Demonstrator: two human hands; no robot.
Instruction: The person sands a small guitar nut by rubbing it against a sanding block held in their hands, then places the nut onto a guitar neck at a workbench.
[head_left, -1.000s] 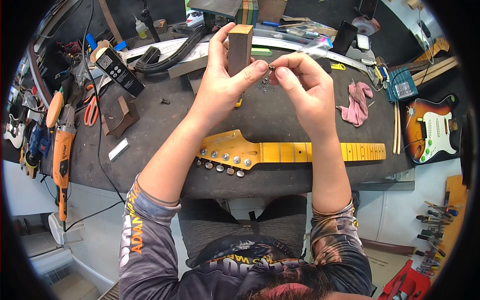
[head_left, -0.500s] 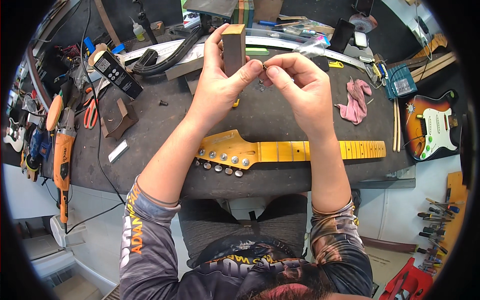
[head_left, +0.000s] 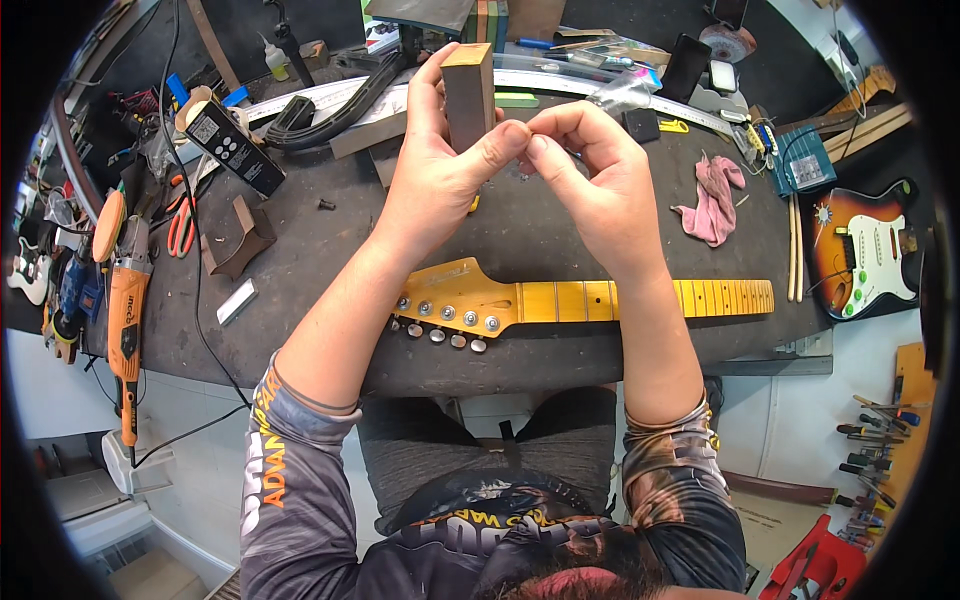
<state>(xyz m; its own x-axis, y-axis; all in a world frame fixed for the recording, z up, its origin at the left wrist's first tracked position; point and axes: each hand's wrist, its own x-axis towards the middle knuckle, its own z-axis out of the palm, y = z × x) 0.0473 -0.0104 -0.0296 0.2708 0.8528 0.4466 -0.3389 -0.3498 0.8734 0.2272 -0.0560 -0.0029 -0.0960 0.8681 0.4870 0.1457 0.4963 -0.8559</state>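
Observation:
My left hand (head_left: pixel 435 180) grips an upright wooden block (head_left: pixel 467 85) with dark sides and a tan top, its thumb reaching right across the block's lower part. My right hand (head_left: pixel 590 190) has thumb and forefinger pinched at the tip of that thumb; whatever they hold is too hidden to name. Below both hands a yellow maple guitar neck (head_left: pixel 553 303) lies across the dark bench (head_left: pixel 300 280), with metal tuners (head_left: pixel 471 318) on its headstock, partly behind my forearms.
At left are an orange power tool (head_left: pixel 127 310), orange-handled cutters (head_left: pixel 180 230), a black box (head_left: pixel 230 148) and cables. A pink cloth (head_left: pixel 713 200) lies right of my hands, a sunburst guitar body (head_left: pixel 862 250) farther right. A long white rule (head_left: pixel 690 117) and clutter line the back.
My hands and the block have shifted slightly left, with the right fingertips closing over the left thumb's tip; the small metal piece seen between them earlier is now hidden.

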